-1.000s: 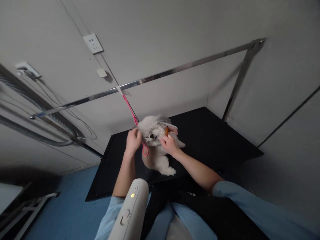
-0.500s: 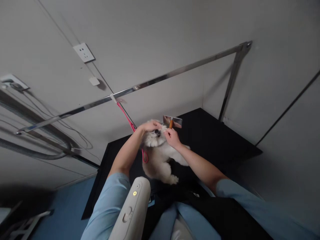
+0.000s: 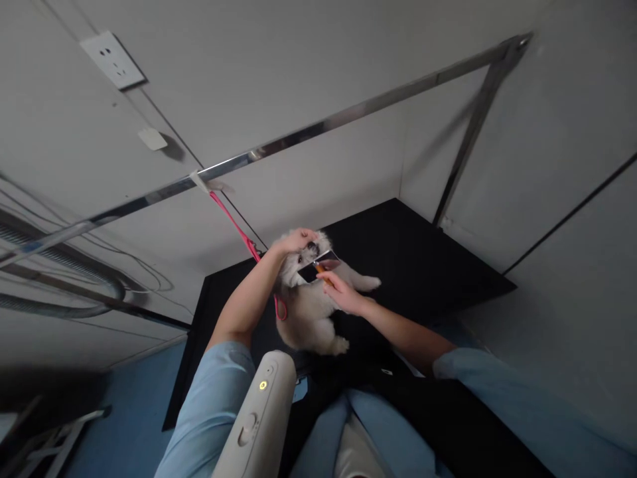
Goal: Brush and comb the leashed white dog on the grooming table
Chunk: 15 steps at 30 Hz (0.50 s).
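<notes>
The room is bounded by a pale grey wall (image 3: 348,53), and a blue floor (image 3: 132,411) is seen at the left. A flat black table (image 3: 413,252) is set by the wall and is crossed above by a metal bar (image 3: 283,142). On the table a white dog (image 3: 301,318) is seated, and a pink leash (image 3: 231,220) is strung to it from the bar. The dog's head is partly covered by the left hand (image 3: 297,239); whether fur is clasped in that grip cannot be told. By the right hand (image 3: 344,293) a brush (image 3: 309,272) is gripped at its orange handle, its flat head close by the dog's nose.
</notes>
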### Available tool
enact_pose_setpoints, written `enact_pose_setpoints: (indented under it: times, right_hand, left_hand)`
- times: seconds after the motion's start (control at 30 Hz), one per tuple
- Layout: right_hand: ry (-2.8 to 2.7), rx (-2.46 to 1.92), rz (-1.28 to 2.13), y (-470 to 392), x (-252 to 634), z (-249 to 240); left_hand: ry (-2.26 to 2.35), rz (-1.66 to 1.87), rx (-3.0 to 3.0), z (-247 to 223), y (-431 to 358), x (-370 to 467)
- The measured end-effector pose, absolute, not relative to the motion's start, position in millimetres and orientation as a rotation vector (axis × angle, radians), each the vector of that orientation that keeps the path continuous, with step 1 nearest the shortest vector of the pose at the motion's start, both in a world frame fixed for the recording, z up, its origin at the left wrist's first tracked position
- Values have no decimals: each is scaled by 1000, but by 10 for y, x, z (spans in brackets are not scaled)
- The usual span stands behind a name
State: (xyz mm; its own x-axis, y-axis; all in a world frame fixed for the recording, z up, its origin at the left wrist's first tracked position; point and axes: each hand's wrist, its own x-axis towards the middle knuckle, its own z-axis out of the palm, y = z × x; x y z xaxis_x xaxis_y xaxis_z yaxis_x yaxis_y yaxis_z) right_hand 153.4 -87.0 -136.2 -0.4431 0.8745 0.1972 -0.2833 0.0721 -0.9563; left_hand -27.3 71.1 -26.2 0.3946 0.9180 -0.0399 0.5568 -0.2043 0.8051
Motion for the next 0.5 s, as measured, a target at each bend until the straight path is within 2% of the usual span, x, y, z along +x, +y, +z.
enact_pose_setpoints:
  times: [0.13,0.3,0.43,0.5]
  right_hand:
    - [-1357,-614,1752,-832,1621,-1391]
    - [-1324,-562,1741,-669,1822,-1329]
    - [-1396,-419,1927,-785,2101,-1343]
    - [-1519,-395,1760,-879,2204,-1299]
  left_hand:
    - [1231,620,1753,-181,668,-231]
    - [1235,510,1667,-79,619,-161]
    - [1295,433,1690,-16,557,-130]
    - [1313,384,1736,4,549,-126]
